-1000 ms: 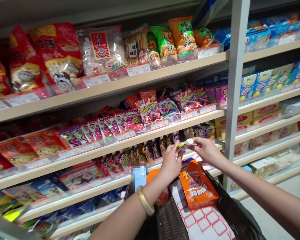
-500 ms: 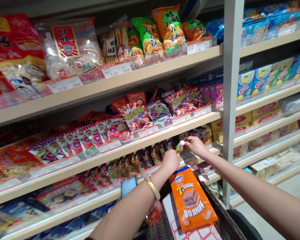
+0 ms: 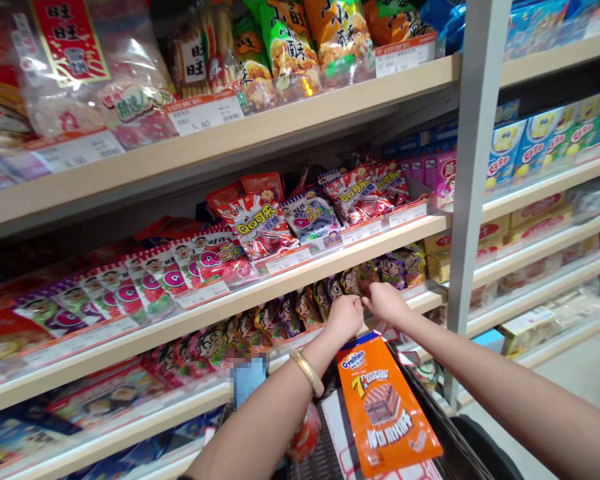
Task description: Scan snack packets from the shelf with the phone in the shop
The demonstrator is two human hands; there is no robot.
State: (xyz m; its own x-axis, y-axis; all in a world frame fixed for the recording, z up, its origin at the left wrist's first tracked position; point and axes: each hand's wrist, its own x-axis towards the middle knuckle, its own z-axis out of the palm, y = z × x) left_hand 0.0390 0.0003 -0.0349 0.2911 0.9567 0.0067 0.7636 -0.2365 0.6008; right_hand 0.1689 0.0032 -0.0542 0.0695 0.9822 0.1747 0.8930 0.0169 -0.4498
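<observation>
My left hand (image 3: 346, 316), with a gold bangle on its wrist, is closed in front of the lower shelf of small candy bags (image 3: 287, 313). Touching or almost touching it on the right is my right hand (image 3: 384, 304), its fingers pinched together. Anything between the fingers is too small or hidden to make out. Just below the hands, an orange Ovaltine wafer pack (image 3: 386, 407) lies on top of a dark woven basket (image 3: 316, 453). A red round package (image 3: 306, 432) shows beneath my left forearm.
Shelves (image 3: 220, 148) of snack bags run across the view. A grey upright post (image 3: 480, 167) stands right of my hands, with boxed snacks (image 3: 505, 153) beyond it. Gummy packs (image 3: 260, 227) line the middle shelf. Floor (image 3: 570, 360) shows at the lower right.
My hands have come together and sit slightly lower; the small white-tipped thing between them no longer shows. The view has moved closer to the shelves.
</observation>
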